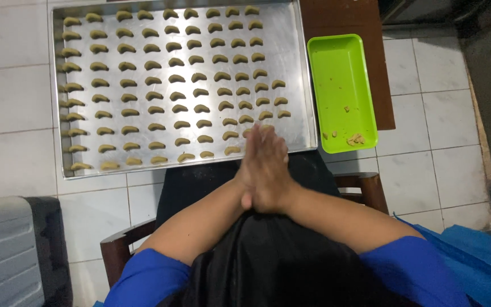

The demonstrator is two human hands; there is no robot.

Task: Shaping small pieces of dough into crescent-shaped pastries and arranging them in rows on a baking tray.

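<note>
Hands: my left hand (255, 170) and right hand (273, 170) are pressed palm to palm, fingers straight and together; whether anything sits between the palms I cannot tell.
Position: I see them over the near edge of the steel baking tray (299, 85), fingertips just reaching its rim.
Tray: rows of crescent-shaped dough pieces (174, 94).
Right of tray: green plastic tray (342, 68) with dough scraps (356, 139).
Below: dark wooden chair (117, 250), white tiled floor (18, 102).

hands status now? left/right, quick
Left hand: flat, pressed palm to palm against the right; anything between them cannot be told.
Right hand: flat against the left, over the tray edge; contents cannot be told.
</note>
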